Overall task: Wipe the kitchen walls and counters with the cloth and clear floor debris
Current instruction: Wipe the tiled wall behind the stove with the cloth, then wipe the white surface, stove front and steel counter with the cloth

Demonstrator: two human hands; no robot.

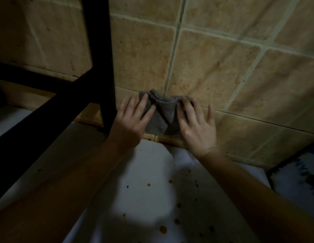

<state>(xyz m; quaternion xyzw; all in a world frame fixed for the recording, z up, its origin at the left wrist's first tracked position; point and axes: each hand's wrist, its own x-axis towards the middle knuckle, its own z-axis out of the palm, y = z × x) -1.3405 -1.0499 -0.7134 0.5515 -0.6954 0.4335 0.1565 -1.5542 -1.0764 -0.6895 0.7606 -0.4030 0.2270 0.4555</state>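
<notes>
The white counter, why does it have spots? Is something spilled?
Yes. Amber drops and small dark specks are scattered over the white counter, looking like unwiped splashes. Both hands, left hand and right hand, press the grey cloth against the tiled wall instead.

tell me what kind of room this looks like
Probably a kitchen: tan tiled wall, a white surface spattered with brownish drops, and both hands pressing a grey cloth against the tiles.

Left hand (133, 118) and right hand (194, 125) lie flat, fingers spread, arms outstretched.
</notes>
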